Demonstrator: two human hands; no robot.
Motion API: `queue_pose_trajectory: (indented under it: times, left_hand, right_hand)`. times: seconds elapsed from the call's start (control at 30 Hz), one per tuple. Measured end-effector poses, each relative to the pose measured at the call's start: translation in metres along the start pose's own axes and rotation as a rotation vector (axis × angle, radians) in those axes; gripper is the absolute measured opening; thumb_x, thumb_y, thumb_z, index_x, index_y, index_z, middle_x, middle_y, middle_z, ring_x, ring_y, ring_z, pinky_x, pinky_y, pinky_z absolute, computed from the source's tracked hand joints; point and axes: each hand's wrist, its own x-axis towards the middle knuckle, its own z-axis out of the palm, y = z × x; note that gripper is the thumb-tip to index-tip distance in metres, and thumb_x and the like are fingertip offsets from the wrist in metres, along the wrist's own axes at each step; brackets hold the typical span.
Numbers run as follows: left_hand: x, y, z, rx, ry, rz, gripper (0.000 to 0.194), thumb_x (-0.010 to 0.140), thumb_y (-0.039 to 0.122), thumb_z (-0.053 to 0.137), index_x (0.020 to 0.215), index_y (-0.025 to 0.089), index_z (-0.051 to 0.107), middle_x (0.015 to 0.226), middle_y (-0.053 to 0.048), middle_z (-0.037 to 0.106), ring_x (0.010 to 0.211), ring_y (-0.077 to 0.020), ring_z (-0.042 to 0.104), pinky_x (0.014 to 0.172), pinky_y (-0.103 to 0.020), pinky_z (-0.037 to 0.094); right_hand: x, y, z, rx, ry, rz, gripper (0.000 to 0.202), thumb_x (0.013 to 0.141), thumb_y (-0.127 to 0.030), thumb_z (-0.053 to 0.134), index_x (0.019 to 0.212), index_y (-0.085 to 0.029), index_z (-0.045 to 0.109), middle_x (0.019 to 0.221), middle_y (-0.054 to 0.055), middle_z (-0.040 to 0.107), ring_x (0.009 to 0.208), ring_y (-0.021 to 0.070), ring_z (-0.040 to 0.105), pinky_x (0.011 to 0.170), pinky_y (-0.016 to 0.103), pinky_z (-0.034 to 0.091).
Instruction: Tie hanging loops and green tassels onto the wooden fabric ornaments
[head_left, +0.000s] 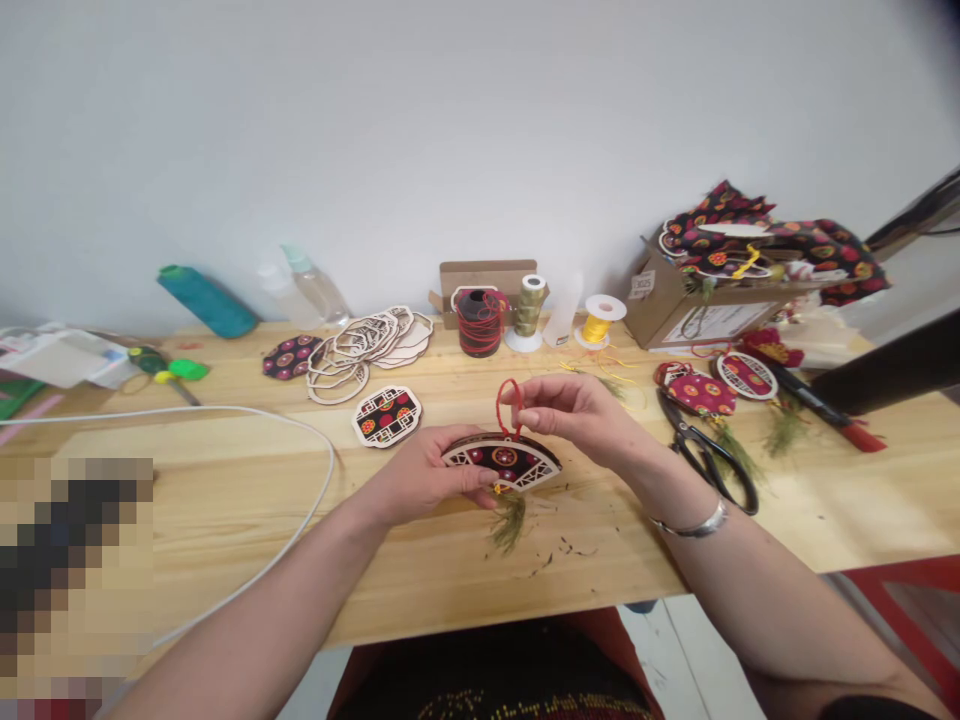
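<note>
A fan-shaped ornament (504,458) with dark floral fabric and a pale cut-out frame is held above the wooden table. My left hand (442,472) grips its left end, thumb across the front. From its top rises a red cord loop (509,408), which my right hand (562,408) pinches between thumb and fingers. A green tassel (510,522) hangs from a small yellow knot under the ornament. To the left of it an octagonal ornament (387,416) lies flat on the table.
Black-handled scissors (705,458) lie right of my right hand, near finished ornaments (746,376). Thread spools (480,322) and a cardboard box (694,305) stand along the wall. Wooden frames (367,350) are piled at back left. A white cable (331,455) curves across the table's left.
</note>
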Motion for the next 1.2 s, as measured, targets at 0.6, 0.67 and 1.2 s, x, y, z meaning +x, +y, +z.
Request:
queue_pose_trajectory:
  times: [0.6, 0.67, 1.2]
  left_hand:
    - [0.0005, 0.0006, -0.0001, 0.017, 0.000, -0.005, 0.035, 0.068, 0.023, 0.073, 0.102, 0.016, 0.066, 0.102, -0.008, 0.070, 0.084, -0.0209, 0.067, 0.069, -0.033, 0.058]
    - [0.0005, 0.0007, -0.0003, 0.012, -0.007, -0.006, 0.034, 0.069, 0.022, 0.073, 0.102, 0.016, 0.067, 0.100, -0.006, 0.071, 0.084, -0.0199, 0.067, 0.069, -0.032, 0.058]
    - [0.0010, -0.0015, 0.0007, 0.017, 0.004, -0.030, 0.039, 0.067, 0.024, 0.074, 0.104, 0.017, 0.066, 0.096, -0.006, 0.071, 0.086, -0.0222, 0.067, 0.068, -0.034, 0.058]
  right_hand:
    - [0.0025, 0.0021, -0.0028, -0.098, -0.059, -0.044, 0.020, 0.070, -0.033, 0.072, 0.071, -0.014, 0.067, 0.072, 0.002, 0.061, 0.066, 0.0104, 0.054, 0.062, 0.025, 0.046]
    - [0.0025, 0.0022, -0.0029, -0.099, -0.056, -0.040, 0.019, 0.070, -0.033, 0.072, 0.070, -0.014, 0.067, 0.072, 0.002, 0.061, 0.066, 0.0103, 0.054, 0.062, 0.025, 0.045]
    - [0.0005, -0.0016, -0.0013, -0.062, -0.148, 0.030, 0.019, 0.071, -0.031, 0.071, 0.079, -0.014, 0.068, 0.073, 0.001, 0.065, 0.065, 0.0095, 0.057, 0.061, 0.023, 0.048]
